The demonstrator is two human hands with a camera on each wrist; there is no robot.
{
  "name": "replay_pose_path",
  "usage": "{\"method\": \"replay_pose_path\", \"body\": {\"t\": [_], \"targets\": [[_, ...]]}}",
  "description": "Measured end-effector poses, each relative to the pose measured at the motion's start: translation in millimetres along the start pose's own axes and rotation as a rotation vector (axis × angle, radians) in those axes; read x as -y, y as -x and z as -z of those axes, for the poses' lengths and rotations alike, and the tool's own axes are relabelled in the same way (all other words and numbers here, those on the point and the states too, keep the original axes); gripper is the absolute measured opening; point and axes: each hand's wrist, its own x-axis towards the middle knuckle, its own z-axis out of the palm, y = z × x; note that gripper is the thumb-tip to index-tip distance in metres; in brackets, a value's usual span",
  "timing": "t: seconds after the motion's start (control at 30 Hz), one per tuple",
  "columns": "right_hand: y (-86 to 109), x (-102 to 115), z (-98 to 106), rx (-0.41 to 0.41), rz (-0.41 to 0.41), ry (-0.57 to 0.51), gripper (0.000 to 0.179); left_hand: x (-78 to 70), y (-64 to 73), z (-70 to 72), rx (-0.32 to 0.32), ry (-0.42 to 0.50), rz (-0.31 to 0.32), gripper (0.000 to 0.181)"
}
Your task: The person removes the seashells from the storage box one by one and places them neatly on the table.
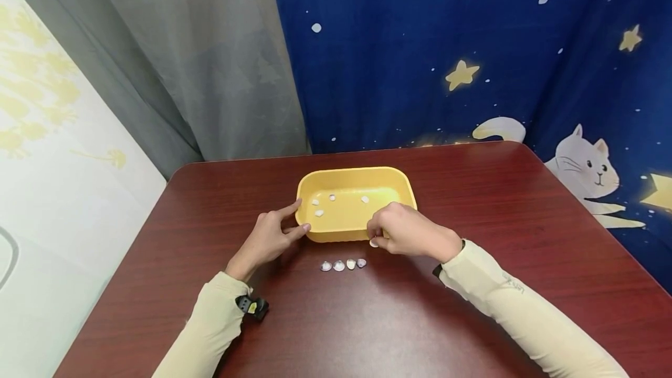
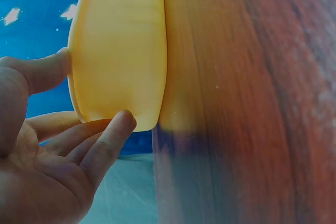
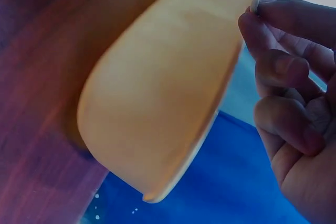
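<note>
My right hand (image 1: 403,231) pinches a small white seashell (image 3: 257,1) between thumb and index finger. It is at the front right edge of a yellow plastic tub (image 1: 336,237), and its other fingers curl loosely toward the palm. With thumb and fingers spread, my left hand (image 1: 269,239) rests against the tub's left end, fingertips at the rim and outer wall. Inside the tub lie several small pale shells, one a white shell (image 1: 364,199) near the middle. In front of it, several shells form a short row, ending at the right with a purplish shell (image 1: 361,263).
Everything stands on a dark red wooden table (image 1: 472,319). A grey curtain (image 1: 220,63) and a blue star-patterned curtain (image 1: 388,63) hang behind its far edge. A white panel (image 1: 63,150) with yellow flowers is on the left.
</note>
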Motion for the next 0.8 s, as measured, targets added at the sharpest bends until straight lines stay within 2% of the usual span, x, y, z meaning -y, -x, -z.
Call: {"method": "replay_pose_path", "body": {"t": [0.37, 0.8], "targets": [[5.8, 2, -22, 0.064, 0.008, 0.044, 0.019, -0.3, 0.0, -1.1, -0.003, 0.007, 0.004, 0.070], [7.7, 6, -38, 0.029, 0.021, 0.146, 0.033, -3.0, 2.7, -0.6, -0.007, -0.006, 0.008, 0.070]]}}
